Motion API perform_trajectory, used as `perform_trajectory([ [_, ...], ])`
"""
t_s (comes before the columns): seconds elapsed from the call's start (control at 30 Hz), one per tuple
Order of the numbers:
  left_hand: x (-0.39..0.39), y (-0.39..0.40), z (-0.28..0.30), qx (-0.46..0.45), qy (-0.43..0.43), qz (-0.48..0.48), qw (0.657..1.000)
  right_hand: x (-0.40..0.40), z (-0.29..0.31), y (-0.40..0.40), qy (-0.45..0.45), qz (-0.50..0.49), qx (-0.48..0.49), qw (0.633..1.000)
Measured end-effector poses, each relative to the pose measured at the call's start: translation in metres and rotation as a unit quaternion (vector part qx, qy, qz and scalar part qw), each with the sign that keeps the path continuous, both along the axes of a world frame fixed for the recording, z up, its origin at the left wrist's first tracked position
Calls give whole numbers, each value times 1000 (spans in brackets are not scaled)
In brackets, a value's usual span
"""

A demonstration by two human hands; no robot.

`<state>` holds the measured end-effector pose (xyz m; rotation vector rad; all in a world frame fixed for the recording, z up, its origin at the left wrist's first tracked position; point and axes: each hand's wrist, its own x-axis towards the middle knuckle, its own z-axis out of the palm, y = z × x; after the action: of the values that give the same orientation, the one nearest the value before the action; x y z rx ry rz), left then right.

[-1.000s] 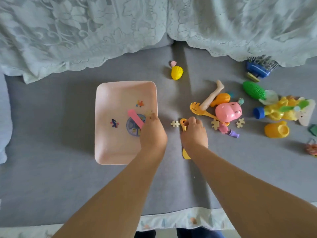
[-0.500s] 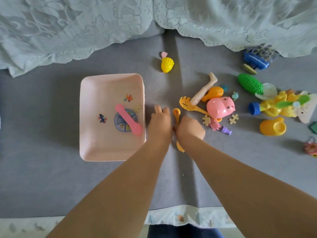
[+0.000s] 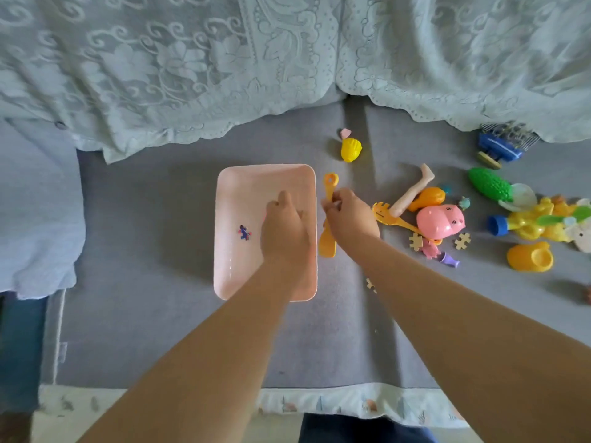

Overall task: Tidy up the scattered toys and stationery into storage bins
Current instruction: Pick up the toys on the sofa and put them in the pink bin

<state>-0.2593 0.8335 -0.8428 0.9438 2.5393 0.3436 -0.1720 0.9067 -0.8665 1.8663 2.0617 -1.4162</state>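
A pink tray point(image 3: 236, 187) lies on the grey sofa seat. My left hand point(image 3: 283, 231) hovers over its right half, fingers curled downward, and hides whatever it may hold and the toys beneath it. A small blue figure piece point(image 3: 244, 232) shows in the tray to its left. My right hand point(image 3: 350, 219) grips an orange toy spatula point(image 3: 329, 183) by the middle of its handle, upright, just outside the tray's right rim. Its blade hangs below my fingers.
To the right lie a yellow fork point(image 3: 388, 215), a pink pig point(image 3: 441, 220), a doll leg point(image 3: 412, 190), puzzle pieces point(image 3: 462, 241), a green corn point(image 3: 491, 185) and a yellow cup point(image 3: 531, 257). A yellow shell toy point(image 3: 350, 150) sits behind. Lace cover point(image 3: 192, 75) drapes the backrest.
My left hand moved from the seat beside the tray to above the tray. My right hand lifted the orange spatula off the seat and brought it toward the tray's right edge.
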Motion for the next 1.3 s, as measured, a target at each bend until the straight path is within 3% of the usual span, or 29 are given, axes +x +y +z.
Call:
perform_trajectory([
  [0.07, -12, -8, 6, -19, 5, 15, 1000, -17, 3, -4, 3, 37, -20, 999],
  [0.17, -15, -17, 8, -4, 22, 3, 1000, -19, -1, -4, -62, 56, -21, 996],
  [0.33, 25, -22, -7, 54, -37, -136, 989, 38, -19, 4, -114, 1, -32, 993],
  [0.43, 61, -23, -26, -15, -116, -234, 965, 88, -28, 3, -121, 14, -48, 991],
  [0.5, 84, -23, -42, -74, -152, -251, 953, 114, -39, 3, -145, 42, -47, 987],
  [0.63, 117, -16, -71, -132, -170, -212, 953, 141, -60, 6, -174, 103, -70, 977],
  [0.8, 142, -13, -89, -208, -168, -96, 959, 156, -72, -9, -131, 153, -3, 979],
  [1.07, 162, -21, -98, -178, -158, -21, 971, 157, -64, -6, -114, 180, -18, 977],
  [1.2, 169, -26, -97, -125, -167, 63, 976, 144, -62, -8, -66, 197, -13, 978],
  [1.3, 167, -32, -97, -102, -203, 115, 967, 129, -72, -16, -106, 259, -2, 960],
])
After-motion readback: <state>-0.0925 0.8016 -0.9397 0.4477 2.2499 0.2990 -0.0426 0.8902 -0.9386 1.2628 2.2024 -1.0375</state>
